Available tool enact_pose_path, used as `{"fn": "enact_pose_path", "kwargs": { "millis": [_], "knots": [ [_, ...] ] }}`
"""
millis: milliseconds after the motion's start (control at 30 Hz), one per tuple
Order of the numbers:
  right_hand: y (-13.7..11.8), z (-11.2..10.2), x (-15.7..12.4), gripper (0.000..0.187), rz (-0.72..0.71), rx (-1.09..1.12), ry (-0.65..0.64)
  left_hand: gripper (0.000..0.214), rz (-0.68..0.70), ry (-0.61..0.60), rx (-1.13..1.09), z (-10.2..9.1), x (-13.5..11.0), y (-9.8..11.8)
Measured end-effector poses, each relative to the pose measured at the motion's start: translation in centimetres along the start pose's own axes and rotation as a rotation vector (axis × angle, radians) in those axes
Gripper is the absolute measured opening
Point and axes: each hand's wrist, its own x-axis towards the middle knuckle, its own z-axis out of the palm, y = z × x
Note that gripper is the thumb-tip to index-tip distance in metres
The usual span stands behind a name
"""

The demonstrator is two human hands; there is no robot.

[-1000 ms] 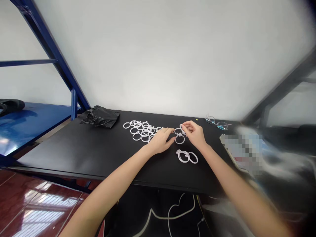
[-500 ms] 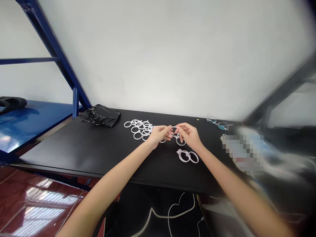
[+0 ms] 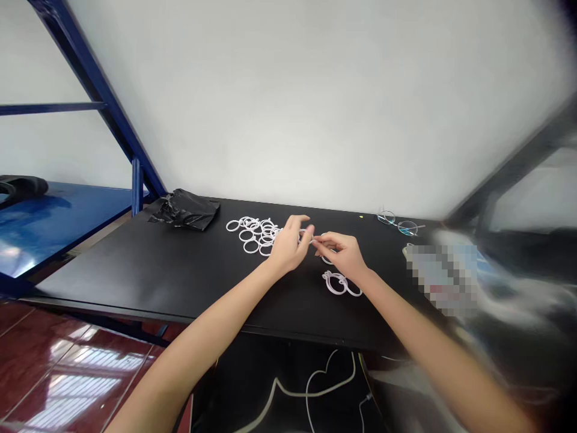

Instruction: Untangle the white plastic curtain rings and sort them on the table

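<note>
Both hands meet over the black table [image 3: 193,276] at a white plastic ring [image 3: 302,232], apparently a curtain ring, mostly hidden by fingers. My left hand [image 3: 287,245] holds its left side, with the index finger lifted away. Thumb and fingertips of my right hand [image 3: 343,254] pinch its right end. To the left of my left hand lies a loose pile of similar white rings [image 3: 250,233]. Below my right hand rest a few more rings [image 3: 334,283], overlapping. Another ring [image 3: 327,260] shows partly behind my right fingers.
A crumpled black plastic bag [image 3: 187,210] lies at the back left. Eyeglasses [image 3: 407,228] are near the wall at the back right. A blurred flat item [image 3: 442,279] sits at the right. Cables [image 3: 311,396] hang below the table edge. A blue metal frame [image 3: 106,102] stands left.
The held ring has shifted slightly left and tilted, now mostly covered by fingers. My left hand has turned, its index finger raised; my right hand has moved down into a tighter pinch.
</note>
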Motion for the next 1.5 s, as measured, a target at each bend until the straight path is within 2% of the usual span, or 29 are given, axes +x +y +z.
{"fn": "enact_pose_path", "kwargs": {
  "millis": [67,100,167,267,500,600,667,767,867,1133,1233,1333,1433,1500],
  "knots": [
    [-0.5,0.2,-0.2,0.024,-0.059,-0.023,0.004,0.023,0.301,-0.021,0.343,0.0,-0.4,0.1],
    [-0.7,0.4,-0.3,0.022,-0.083,-0.033,0.015,0.031,0.413,-0.035,0.482,-0.1,-0.5,0.0],
    [-1.0,0.7,-0.5,0.017,-0.114,-0.042,0.030,0.044,0.490,-0.044,0.591,-0.2,-0.5,-0.3],
    [-1.3,1.1,-0.8,0.011,-0.120,-0.025,0.003,0.050,0.504,-0.029,0.631,-0.4,-0.3,-0.8],
    [-1.3,1.2,-0.6,0.015,-0.061,-0.017,-0.046,0.053,0.513,-0.018,0.723,-0.1,-0.2,-1.2],
    [-0.1,0.2,0.0,0.020,0.000,-0.070,-0.075,0.048,0.499,-0.033,0.754,-0.4,0.2,-1.3],
    [1.2,-0.9,0.5,0.024,0.048,-0.143,-0.049,0.046,0.483,-0.040,0.779,-1.0,0.8,-1.6],
    [3.4,-2.4,1.1,0.014,0.137,-0.295,0.014,0.043,0.463,-0.060,0.820,-2.0,1.7,-2.4],
    [5.0,-3.4,1.3,0.007,0.211,-0.398,0.024,0.041,0.430,-0.093,0.857,-2.8,2.2,-3.4],
    [5.3,-3.6,1.4,0.009,0.286,-0.492,0.002,0.033,0.359,-0.153,0.902,-2.8,2.5,-5.2],
    [5.5,-3.6,1.5,0.009,0.280,-0.484,0.021,0.026,0.341,-0.134,0.880,-2.9,2.3,-5.0],
    [5.2,-3.6,1.5,0.006,0.214,-0.471,0.098,0.021,0.347,-0.106,0.821,-2.8,2.0,-4.1],
    [4.0,-3.2,1.4,0.016,0.095,-0.437,0.201,0.021,0.369,-0.066,0.723,-2.3,1.5,-2.7],
    [2.9,-2.8,1.2,0.023,0.011,-0.393,0.216,0.022,0.384,-0.032,0.652,-1.5,1.0,-1.8]
  ]
}}
